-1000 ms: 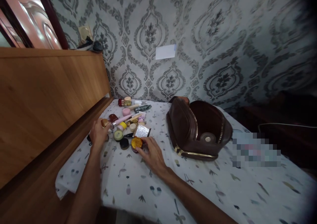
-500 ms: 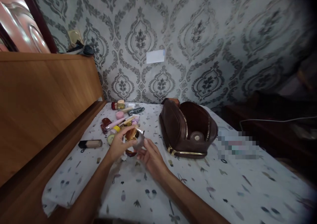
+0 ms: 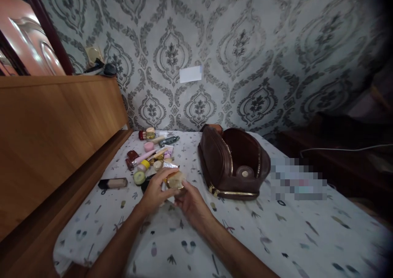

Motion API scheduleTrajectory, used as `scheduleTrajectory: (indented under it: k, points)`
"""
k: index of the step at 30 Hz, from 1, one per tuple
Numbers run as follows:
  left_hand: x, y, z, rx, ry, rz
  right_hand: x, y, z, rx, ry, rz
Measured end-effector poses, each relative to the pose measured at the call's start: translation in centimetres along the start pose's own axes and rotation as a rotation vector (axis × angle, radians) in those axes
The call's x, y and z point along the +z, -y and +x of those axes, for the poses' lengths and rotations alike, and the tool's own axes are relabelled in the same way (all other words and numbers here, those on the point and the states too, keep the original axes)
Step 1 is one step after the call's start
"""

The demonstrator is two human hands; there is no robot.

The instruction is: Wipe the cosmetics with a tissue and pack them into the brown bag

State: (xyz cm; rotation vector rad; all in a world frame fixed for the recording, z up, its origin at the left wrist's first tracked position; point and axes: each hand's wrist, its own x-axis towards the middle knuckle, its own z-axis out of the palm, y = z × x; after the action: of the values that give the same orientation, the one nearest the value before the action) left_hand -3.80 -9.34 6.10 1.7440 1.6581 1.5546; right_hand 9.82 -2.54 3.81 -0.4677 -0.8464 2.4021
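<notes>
Between both hands, above the cloth, is a shiny gold cosmetic container [image 3: 175, 181]. My left hand [image 3: 156, 192] grips it from the left, thumb in front and fingers over the top. The fingers of my right hand [image 3: 194, 202] close on its right side. Fingers cover much of it, so its exact kind is unclear. Just beyond lie a silver packet [image 3: 170, 165], a green-lidded jar [image 3: 139, 178] and a yellow-rimmed jar [image 3: 143, 166]. A dark round thing [image 3: 147, 184] is partly hidden behind my left hand.
An open brown zippered bag [image 3: 235, 167] stands to the right. More cosmetics, including a pink jar [image 3: 149, 147] and a dark green tube [image 3: 169, 141], lie toward the wall. A dark-capped tube [image 3: 113, 183] lies at left. Wooden furniture [image 3: 61, 130] borders the patterned cloth [image 3: 172, 245].
My hands have turned the gold container so more of its gold face shows, and have shifted slightly right and toward me. The camera view has tilted a little.
</notes>
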Motion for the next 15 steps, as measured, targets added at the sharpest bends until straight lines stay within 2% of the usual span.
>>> scheduleTrajectory:
  k: [4, 10, 15]
  points:
    - [0.05, -0.12, -0.18, -0.087, -0.051, -0.114, 0.0, 0.48, 0.13, 0.075, 0.092, 0.038]
    - [0.6, -0.11, -0.57, -0.157, -0.012, -0.179, 0.17, 0.26, -0.21, 0.113, 0.198, -0.052]
    - [0.63, -0.38, -0.64, -0.235, -0.19, -0.207, -0.03, -0.2, -0.21, 0.172, 0.26, -0.138]
